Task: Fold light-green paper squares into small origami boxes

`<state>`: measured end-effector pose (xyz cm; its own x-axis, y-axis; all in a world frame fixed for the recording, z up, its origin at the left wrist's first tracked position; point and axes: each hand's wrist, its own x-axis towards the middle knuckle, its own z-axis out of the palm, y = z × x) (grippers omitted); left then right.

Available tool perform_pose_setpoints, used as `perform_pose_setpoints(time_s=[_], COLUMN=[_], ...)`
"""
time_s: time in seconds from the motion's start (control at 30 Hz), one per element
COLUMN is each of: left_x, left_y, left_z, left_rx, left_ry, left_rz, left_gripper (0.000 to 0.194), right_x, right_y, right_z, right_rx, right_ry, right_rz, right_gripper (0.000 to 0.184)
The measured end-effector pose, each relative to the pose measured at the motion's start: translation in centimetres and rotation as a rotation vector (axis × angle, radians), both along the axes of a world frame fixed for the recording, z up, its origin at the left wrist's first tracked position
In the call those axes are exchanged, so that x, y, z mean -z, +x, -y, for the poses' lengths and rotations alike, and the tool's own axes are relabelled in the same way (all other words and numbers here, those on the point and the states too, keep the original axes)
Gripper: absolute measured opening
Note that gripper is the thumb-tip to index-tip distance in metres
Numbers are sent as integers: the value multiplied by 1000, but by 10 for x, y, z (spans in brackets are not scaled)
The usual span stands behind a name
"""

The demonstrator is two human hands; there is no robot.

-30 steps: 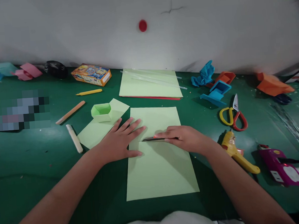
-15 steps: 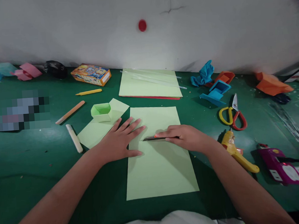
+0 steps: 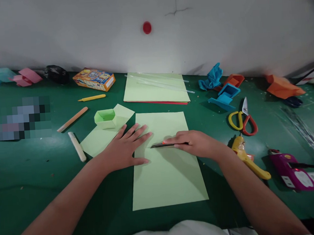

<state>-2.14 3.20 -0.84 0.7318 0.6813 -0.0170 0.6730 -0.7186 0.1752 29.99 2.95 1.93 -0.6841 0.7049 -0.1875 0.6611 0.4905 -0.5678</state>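
- Sheet [image 3: 168, 181] flat on the table [image 3: 99, 218], our left hand [image 3: 118, 148] spread on its left edge, gripping nothing.
- Right hand [image 3: 197, 142] grips the cutter [image 3: 157, 145] over the sheet.
- Looks like we're cutting — next stroke needs steady hold, fingers clear.

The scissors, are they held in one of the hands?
No: the scissors lie on the table near the yellow glue gun, while the right hand holds a dark tool and the left hand is spread on paper.

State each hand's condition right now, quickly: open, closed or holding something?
Left hand: open, spread on the paper.
Right hand: closed, holding a dark tool.
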Motion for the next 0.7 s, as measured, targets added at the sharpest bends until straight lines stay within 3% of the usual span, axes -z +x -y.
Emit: perform_pose_setpoints(time_s=[0.7], left_x=[2], left_y=[0], left_z=[-1], left_rx=[0], left_ry=[10], left_rz=[-3], left_gripper=[92], right_x=[-4], right_y=[8], right_z=[-3], right_rx=[-6], right_ry=[-97], right_rz=[-16], right_gripper=[41])
